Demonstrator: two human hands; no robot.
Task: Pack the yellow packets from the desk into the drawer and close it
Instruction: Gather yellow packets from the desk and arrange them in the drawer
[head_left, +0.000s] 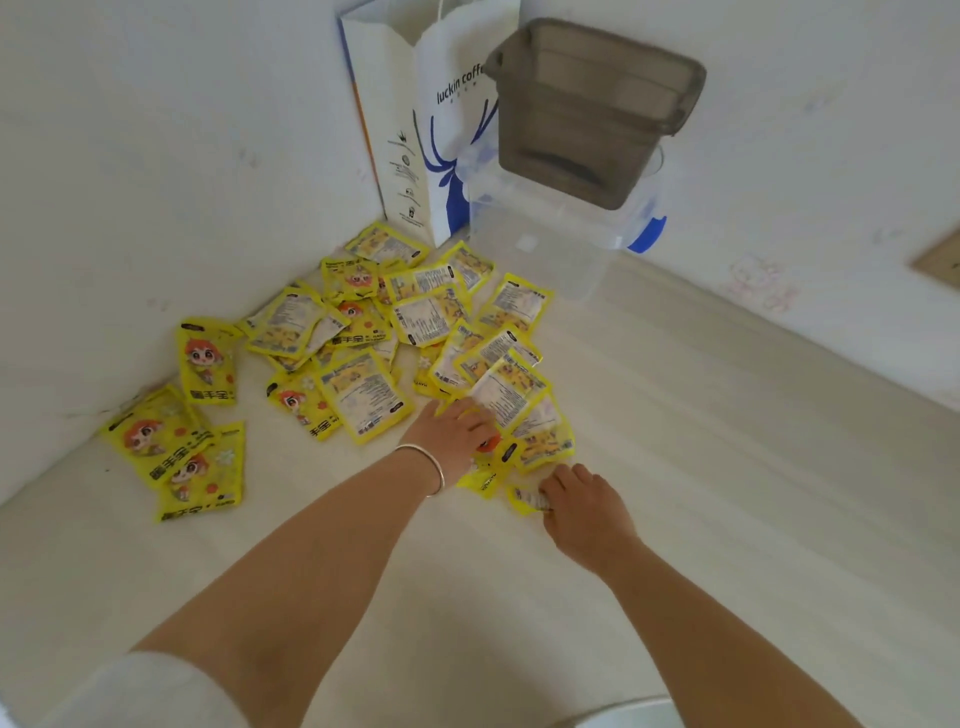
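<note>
Right hand (587, 512) nearest: fingers curled, pinching a small yellow packet (525, 500) at its right edge; packet lies just left of the fingertips, long axis running left-right.

Left hand (457, 428), silver bracelet (434, 465) on wrist, is laid on the near edge of the yellow packets (363, 332); fingers bent over a packet, actual grip can't be confirmed.

Pile fans out beyond and left of the left fingers towards the desk (727, 467) corner. Drawer not visible.

Farthest: clear tub (540, 249), grey bin (587, 114), paper bag (415, 130) printed "luckin coffee". Packet print too small to read.
</note>
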